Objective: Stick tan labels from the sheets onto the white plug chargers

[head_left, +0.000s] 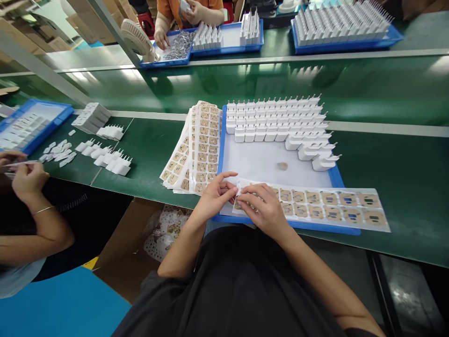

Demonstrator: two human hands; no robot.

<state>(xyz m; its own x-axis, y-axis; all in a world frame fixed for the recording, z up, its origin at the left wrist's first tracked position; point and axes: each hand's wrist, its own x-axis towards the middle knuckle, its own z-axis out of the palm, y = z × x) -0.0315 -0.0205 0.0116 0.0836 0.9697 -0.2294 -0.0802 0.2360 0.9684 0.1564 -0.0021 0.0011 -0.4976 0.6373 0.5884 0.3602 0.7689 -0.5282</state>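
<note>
My left hand (220, 193) is closed in a pinch at the near left of a blue tray (221, 140). Close beside it, my right hand (265, 206) has its fingertips drawn together over the left end of a sticker sheet (315, 206). A small whitish bit shows between the two hands, too small to name. The sheet carries rows of tan die-cut stickers and lies across the tray's near edge, its right end reaching past the tray. White plug adapters (273, 119) stand in rows at the tray's far side, pins up. A loose tan piece (282, 166) lies on the tray floor.
Stacked sticker sheets (203, 145) lie left of the tray. Further left are more white adapters (112, 161), small white pieces (58, 152) and a co-worker's hand (30, 178). Across the green bench, another person works by blue trays (228, 49) and a fan (136, 40).
</note>
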